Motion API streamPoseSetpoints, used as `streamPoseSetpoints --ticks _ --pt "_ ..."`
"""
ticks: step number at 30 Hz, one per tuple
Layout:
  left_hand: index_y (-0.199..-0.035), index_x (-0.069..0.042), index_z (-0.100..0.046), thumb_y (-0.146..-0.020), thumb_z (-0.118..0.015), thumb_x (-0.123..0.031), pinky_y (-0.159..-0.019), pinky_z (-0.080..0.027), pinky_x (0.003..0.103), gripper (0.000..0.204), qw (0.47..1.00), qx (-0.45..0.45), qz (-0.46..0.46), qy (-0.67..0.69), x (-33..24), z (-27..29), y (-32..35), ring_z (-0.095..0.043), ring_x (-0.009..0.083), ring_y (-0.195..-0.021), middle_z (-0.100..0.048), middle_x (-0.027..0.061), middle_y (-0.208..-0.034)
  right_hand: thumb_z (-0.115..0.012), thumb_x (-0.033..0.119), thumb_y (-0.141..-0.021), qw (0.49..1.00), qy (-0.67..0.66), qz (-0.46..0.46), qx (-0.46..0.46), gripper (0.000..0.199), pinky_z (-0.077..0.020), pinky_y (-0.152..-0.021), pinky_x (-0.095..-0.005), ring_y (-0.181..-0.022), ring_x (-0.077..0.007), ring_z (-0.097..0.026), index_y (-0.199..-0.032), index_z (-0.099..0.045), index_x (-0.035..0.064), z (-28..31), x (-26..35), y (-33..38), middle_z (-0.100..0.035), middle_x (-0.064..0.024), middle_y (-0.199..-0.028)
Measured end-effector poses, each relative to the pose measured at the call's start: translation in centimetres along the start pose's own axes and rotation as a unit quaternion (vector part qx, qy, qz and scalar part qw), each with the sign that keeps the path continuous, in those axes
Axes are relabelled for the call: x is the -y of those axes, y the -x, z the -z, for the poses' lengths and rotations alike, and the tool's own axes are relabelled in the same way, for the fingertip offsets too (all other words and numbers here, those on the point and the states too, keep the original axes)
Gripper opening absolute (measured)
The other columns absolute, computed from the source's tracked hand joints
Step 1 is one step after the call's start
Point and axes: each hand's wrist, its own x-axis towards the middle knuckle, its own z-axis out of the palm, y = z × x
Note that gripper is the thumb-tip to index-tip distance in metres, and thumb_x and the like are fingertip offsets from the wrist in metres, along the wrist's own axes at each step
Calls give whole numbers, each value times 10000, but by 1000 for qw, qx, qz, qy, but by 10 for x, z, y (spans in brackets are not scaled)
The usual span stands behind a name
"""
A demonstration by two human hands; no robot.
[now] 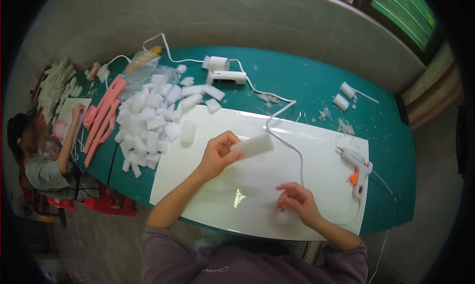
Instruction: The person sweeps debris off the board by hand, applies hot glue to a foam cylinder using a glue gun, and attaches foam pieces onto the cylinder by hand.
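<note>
Evidently, the left hand [219, 154] pinches a white foam block [256, 145] by one end, presumably keeping its length exposed, while the right hand [301, 205] hovers empty, loosely curled.

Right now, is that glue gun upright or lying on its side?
Lying on its side: from above, the glue gun shows nozzle, orange trigger and handle in profile on the white board.

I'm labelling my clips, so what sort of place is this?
Probably a workshop or craft room: the left hand holds a white foam-like piece, similar pieces are heaped on the green table, and a glue gun lies at the right.
</note>
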Motion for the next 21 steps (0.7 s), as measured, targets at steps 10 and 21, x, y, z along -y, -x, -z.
streamPoseSetpoints --ticks 10,21 --pt "-901 -79 -610 -564 -691 -15 -734 -445 311 352 851 232 -277 -380 2 -11 -1 -547 213 -810 -590 40 -980 -451 80 -868 993 -116 -34 -12 411 -416 -768 -291 -740 -137 -539 -1246 -296 42 0 -5 -4 -558 -129 -938" --pt "-1000 -87 -608 -584 -749 -129 -723 -449 298 441 883 246 -256 -306 8 -21 3 -532 207 -822 -575 36 -891 -524 32 -835 999 7 6 -53 284 -421 -670 -224 -745 -94 -507 -1095 -411 29 -3 -6 -1 -527 -63 -918"
